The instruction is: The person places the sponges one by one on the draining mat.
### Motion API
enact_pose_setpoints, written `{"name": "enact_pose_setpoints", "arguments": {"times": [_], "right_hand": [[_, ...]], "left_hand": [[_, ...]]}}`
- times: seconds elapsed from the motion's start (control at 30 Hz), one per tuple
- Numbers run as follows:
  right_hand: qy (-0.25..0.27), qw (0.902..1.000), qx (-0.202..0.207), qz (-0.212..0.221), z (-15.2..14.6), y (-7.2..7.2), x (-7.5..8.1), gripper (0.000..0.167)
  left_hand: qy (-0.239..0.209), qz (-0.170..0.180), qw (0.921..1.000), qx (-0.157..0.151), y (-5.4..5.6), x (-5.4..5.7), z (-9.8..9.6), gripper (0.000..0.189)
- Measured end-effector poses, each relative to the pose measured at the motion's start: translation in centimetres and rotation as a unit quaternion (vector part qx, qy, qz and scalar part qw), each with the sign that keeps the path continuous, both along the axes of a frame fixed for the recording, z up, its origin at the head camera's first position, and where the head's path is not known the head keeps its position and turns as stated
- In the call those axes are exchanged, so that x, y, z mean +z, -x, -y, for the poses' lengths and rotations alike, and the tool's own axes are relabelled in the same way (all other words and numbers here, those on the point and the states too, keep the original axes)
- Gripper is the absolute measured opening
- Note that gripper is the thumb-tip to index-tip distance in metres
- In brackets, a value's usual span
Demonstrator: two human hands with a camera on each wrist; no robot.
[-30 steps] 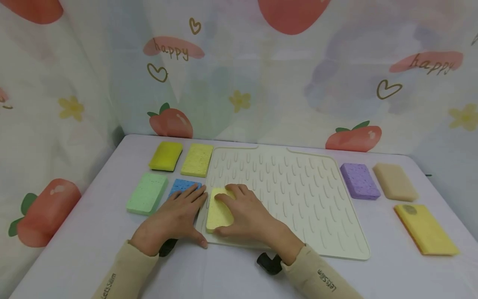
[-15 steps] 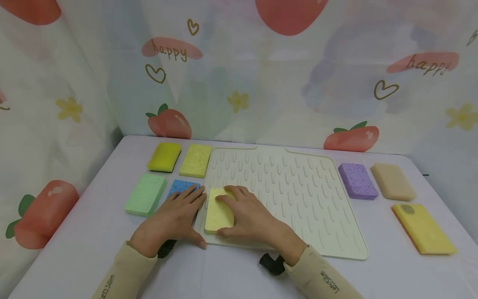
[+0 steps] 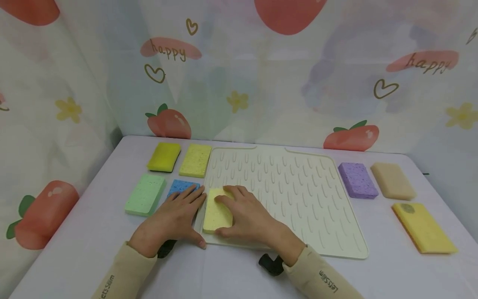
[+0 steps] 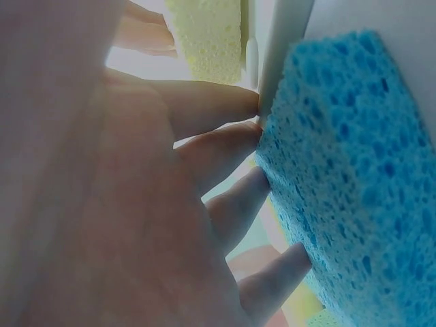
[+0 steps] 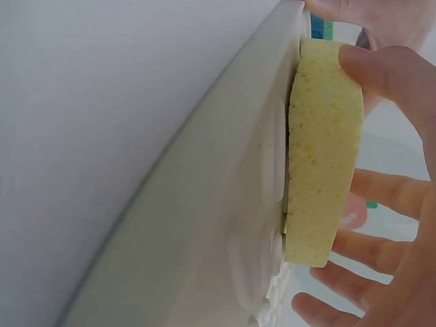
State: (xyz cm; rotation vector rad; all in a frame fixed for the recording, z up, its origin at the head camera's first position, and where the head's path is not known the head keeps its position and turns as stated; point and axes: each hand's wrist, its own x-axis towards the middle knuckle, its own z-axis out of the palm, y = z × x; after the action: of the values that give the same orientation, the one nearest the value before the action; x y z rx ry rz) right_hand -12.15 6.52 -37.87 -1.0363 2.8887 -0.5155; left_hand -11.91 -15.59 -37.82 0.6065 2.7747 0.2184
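Note:
In the head view a pale yellow sponge (image 3: 216,211) lies flat on the left part of a cream ridged mat (image 3: 284,199). My right hand (image 3: 246,216) spans this sponge, thumb at its near end and fingers toward the far end, as the right wrist view also shows with the sponge (image 5: 323,150) from the side. My left hand (image 3: 173,220) lies with its fingers extended at the mat's left edge, partly covering a blue sponge (image 3: 183,185). Seen from the left wrist, its fingertips are at the side of the blue sponge (image 4: 354,163); whether they press it I cannot tell.
Left of the mat lie a green sponge (image 3: 146,195), a bright yellow scouring sponge (image 3: 164,156) and a light yellow sponge (image 3: 195,160). To the right are a purple sponge (image 3: 357,180), a beige sponge (image 3: 393,180) and a yellow sponge (image 3: 423,228). A patterned curtain (image 3: 269,83) hangs behind.
The head view has shifted slightly. Both hands and the sponges keep nearly the same places, with the right hand still on the pale yellow sponge.

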Motion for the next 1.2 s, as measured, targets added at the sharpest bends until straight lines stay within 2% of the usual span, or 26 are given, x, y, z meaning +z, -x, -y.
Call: {"name": "enact_pose_setpoints", "arguments": {"times": [0.37, 0.67, 0.87, 1.2], "right_hand": [[-0.005, 1.0, -0.002, 0.006, -0.9, 0.3, 0.4, 0.072], [0.065, 0.9975, 0.028, 0.007, -6.0, 1.1, 0.8, 0.058], [0.058, 0.9979, 0.017, -0.025, -9.2, 1.4, 1.1, 0.056], [0.047, 0.9977, -0.019, -0.045, -13.3, 1.3, 1.4, 0.053]], "left_hand": [[-0.003, -0.003, 1.0, -0.003, 0.0, 0.1, 0.0, 0.128], [-0.003, -0.002, 1.0, -0.002, 0.0, -0.1, 0.0, 0.128], [-0.011, -0.011, 0.9999, -0.006, -0.2, -0.1, 0.1, 0.128], [-0.01, -0.004, 0.9999, -0.003, -0.2, -0.2, 0.0, 0.128]]}}
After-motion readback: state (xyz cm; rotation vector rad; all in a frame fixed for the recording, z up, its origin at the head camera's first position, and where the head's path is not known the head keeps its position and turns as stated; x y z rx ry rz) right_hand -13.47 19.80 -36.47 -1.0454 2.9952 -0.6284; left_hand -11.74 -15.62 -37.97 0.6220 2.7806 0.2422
